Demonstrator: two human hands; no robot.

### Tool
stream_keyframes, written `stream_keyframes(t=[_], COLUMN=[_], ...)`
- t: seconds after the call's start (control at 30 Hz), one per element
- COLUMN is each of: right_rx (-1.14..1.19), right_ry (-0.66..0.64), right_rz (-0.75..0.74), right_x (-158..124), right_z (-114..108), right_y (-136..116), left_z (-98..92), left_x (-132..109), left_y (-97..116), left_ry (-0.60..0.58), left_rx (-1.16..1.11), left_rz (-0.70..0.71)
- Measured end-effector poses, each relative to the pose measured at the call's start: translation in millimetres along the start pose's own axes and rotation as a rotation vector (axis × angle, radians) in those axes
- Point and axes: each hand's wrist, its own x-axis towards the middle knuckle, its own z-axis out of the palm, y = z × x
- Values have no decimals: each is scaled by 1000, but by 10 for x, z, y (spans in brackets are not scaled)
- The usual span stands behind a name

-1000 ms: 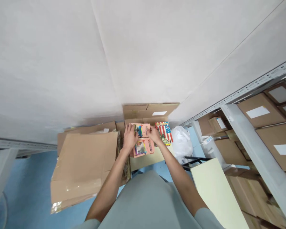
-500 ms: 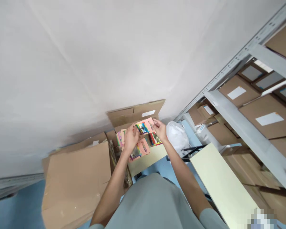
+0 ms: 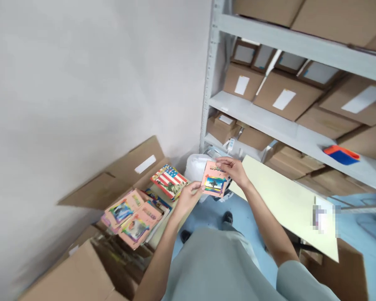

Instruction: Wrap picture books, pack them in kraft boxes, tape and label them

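Both my hands hold one small pink card pack [image 3: 214, 180] with a colourful picture, up in front of me. My left hand [image 3: 188, 196] pinches its lower left edge. My right hand [image 3: 235, 169] grips its top right corner with closed fingers. To the left lies a pile of similar pink packs [image 3: 133, 215] on a pale board, with a stars-and-stripes pack [image 3: 169, 180] at its far end.
Open cardboard boxes [image 3: 125, 173] stand against the white wall at left. A grey metal shelf [image 3: 285, 129] at right is filled with labelled brown boxes. A pale yellow board [image 3: 288, 200] leans below it. A white plastic bag [image 3: 196, 165] lies on the blue floor.
My view has swung right towards the shelf. Both hands lifted one pink pack off the pile and carried it right, away from the boxes.
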Motion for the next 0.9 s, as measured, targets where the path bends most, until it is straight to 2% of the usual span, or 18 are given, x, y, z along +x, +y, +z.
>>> stream_keyframes(t=[0.13,0.27,0.4,0.5,0.6,0.73,0.9], right_rx=[85,71,-141,-299,-314,-275,-212], right_ry=[138,282,494,608,573,512,627], right_rz=[31,29,-107,-183,-88,67,72], right_x=[-145,-178,-322,-590,-874,-1071,-1087], right_z=[-778,-1621,-2435,-2883,-3100,-3106,-3067], right_y=[135,280,325,298,298,389,533], left_z=[769,1586,2392,2902,3306,3719,4063], left_x=[257,595,933,1133,1264,1306,1167], left_y=[80,76,76,100,152,264,379], left_ry=[-150,-223,-227,-168,-129,-145,-126], left_rx=[-17,-89,-169,-185,-181,-71,282], left_rz=[-58,-113,-148,-157,-157,-87,190])
